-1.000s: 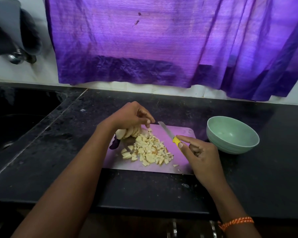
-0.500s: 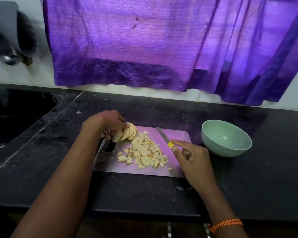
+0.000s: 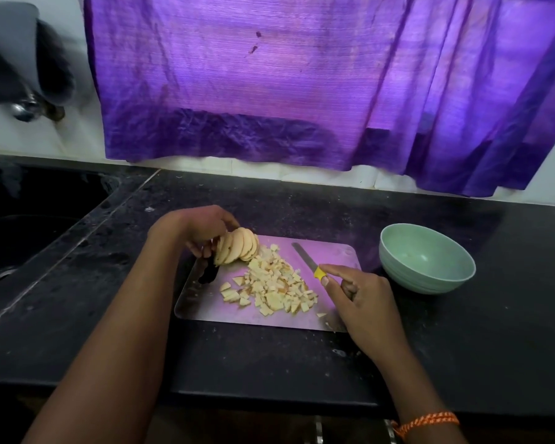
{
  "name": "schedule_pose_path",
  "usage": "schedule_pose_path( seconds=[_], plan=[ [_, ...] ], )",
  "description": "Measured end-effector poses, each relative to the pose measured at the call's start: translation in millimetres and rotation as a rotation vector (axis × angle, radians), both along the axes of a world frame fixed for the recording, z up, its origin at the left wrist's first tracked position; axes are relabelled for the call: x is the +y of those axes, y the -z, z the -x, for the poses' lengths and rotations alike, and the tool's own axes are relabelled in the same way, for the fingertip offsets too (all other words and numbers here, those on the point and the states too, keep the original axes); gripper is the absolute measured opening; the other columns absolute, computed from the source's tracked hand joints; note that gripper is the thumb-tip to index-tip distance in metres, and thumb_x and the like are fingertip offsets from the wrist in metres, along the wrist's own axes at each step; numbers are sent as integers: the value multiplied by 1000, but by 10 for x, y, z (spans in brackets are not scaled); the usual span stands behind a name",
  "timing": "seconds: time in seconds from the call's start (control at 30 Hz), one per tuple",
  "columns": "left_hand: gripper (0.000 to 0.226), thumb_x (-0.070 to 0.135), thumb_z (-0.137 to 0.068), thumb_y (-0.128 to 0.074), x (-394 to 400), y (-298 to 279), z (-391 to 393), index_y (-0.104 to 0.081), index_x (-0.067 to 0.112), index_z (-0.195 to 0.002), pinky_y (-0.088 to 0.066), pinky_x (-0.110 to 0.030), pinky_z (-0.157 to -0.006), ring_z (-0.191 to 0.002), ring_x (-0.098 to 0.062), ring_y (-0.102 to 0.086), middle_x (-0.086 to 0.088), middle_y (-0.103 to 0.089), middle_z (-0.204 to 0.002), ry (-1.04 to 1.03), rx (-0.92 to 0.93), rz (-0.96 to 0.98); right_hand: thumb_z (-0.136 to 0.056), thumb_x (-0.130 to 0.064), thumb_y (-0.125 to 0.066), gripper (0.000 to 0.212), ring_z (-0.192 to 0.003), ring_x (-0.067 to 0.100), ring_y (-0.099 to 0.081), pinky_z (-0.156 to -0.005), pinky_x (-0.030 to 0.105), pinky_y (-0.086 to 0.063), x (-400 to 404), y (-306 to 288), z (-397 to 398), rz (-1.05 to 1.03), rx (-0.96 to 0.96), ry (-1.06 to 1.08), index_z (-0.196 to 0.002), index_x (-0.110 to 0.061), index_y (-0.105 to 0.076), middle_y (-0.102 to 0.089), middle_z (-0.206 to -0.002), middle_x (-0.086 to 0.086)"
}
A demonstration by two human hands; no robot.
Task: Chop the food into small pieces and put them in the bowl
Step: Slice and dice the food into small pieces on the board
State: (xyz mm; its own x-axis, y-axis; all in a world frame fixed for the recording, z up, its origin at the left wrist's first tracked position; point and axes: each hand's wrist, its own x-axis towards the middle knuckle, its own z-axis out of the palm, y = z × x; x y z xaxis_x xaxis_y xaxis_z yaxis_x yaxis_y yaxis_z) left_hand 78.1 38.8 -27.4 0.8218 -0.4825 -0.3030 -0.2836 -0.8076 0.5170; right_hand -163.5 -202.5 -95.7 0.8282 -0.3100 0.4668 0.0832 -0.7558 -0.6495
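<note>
Head view: my left hand has slid the fanned apple slices leftward on the cutting board, fingers curled on them; right hand grips the knife, ready. Bowl awaits.

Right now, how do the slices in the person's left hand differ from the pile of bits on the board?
The slices are large, thin curved pieces fanned together, while the chopped pile is small loose chunks. The left hand grips the slices at the board's far left corner; the pile lies untouched and spread across the middle of the cutting board. Both are the same pale yellow food, and neither is in the bowl yet.
</note>
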Motion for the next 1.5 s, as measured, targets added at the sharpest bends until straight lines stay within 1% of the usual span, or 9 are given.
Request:
schedule_pose_path(
  seconds=[0.23,0.37,0.53,0.67,0.77,0.87,1.0,1.2,1.5],
  plan=[
    [27,12,-99,-64,-10,-16,30,-68,26,-121,-62,-36,-66,-92,-25,-72,-4,-70,-115,-29,-126,55,-97,-32,-69,25,-47,5,-42,-55,24,-31,-5,9,-4,-8,-17,22,-121,-29,-77,-47,-50,-23],
    [20,10,-102,-58,-28,-161,120,-73,21,-110,-52,-25,-57,-76,-17,-66,-6,-72,-99,-74,-266,426,-97,-34,-69,26,-46,11,-37,-52,26,-34,2,5,-11,-14,-32,40,-122,-31,-76,-44,-50,-14],
    [34,-3,-104,-56,-446,-113,408,-68,18,-128,-54,-27,-67,-77,-15,-67,-7,-70,-105,179,-65,704,-98,-38,-67,26,-51,7,-42,-54,29,-41,-25,3,-8,-23,-68,134,-122,-33,-75,-48,-51,-14],
    [38,8,-106,-62,-847,88,648,-60,22,-142,-52,-16,-73,-84,1,-70,-1,-74,-113,284,-76,632,-100,-40,-61,29,-75,11,-67,-71,36,-58,-56,-12,-6,4,-83,222,-124,-31,-74,-75,-83,-8],
    [49,41,-106,-63,-1006,264,651,-50,30,-152,-54,-31,-86,-105,-10,-67,6,-72,-111,255,-330,356,-100,-40,-61,30,-86,15,-69,-77,39,-60,-56,-3,-24,8,-64,264,-126,-30,-73,-77,-97,-7],
    [44,50,-105,-61,-954,323,551,-60,32,-145,-51,-44,-98,-118,-16,-51,7,-62,-119,206,-536,222,-100,-42,-60,31,-88,19,-68,-78,41,-59,-39,-11,-14,15,-48,279,-126,-30,-73,-77,-98,-5],
    [26,47,-99,-72,-911,261,567,-80,31,-118,-48,-45,-100,-115,-14,-51,11,-70,-118,255,-572,219,-101,-40,-60,32,-76,18,-65,-68,33,-53,-14,-47,2,75,-22,285,-127,-28,-73,-75,-85,-2],
    [62,72,-82,-76,-1041,389,670,-76,28,-126,-42,-46,-100,-122,-13,-52,14,-65,-133,364,-584,109,-101,-40,-56,29,-84,34,-66,-66,39,-52,81,-102,43,252,143,276,-128,-33,-66,-74,-91,7],
    [57,65,-88,-75,-1066,443,617,-75,24,-128,-45,-51,-104,-127,-17,-54,9,-68,-136,323,-616,47,-101,-41,-51,32,-86,34,-65,-64,38,-43,161,-169,65,383,254,223,-131,-36,-60,-69,-94,9]
  ],
)
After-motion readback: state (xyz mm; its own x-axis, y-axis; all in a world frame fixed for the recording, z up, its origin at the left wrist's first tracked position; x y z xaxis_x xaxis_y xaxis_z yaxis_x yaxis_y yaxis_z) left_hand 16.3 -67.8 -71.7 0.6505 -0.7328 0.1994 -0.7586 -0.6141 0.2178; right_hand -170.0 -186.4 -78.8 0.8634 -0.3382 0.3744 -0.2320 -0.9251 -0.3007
